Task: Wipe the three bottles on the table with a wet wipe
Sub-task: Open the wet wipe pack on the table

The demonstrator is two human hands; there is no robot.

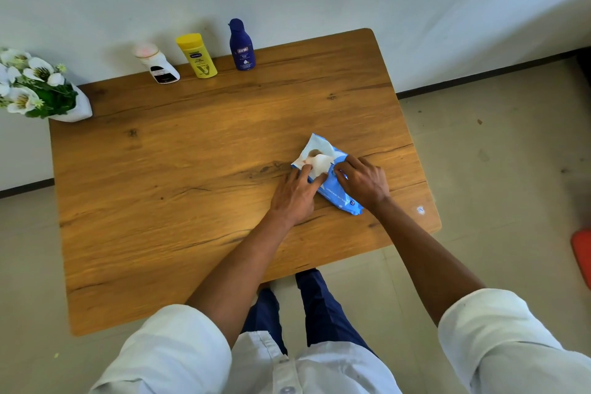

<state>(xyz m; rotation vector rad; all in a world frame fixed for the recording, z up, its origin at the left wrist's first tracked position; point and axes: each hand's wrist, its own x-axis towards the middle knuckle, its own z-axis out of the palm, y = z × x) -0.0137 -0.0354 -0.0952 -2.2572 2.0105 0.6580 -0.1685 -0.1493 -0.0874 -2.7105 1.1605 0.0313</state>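
Observation:
Three bottles stand in a row at the table's far edge: a white bottle (159, 64) with a pale cap, a yellow bottle (197, 55) and a dark blue bottle (241, 45). A blue and white wet wipe pack (329, 169) lies on the right half of the wooden table (179, 169), its flap open and a white wipe sticking up from the opening. My left hand (295, 193) pinches that wipe at the pack's near left side. My right hand (361, 181) presses down on the pack's right part. Both hands are far from the bottles.
A white pot of white flowers (35, 86) sits at the table's far left corner. A white wall runs behind the table. Tiled floor lies to the right, with an orange object (582, 253) at the frame's right edge.

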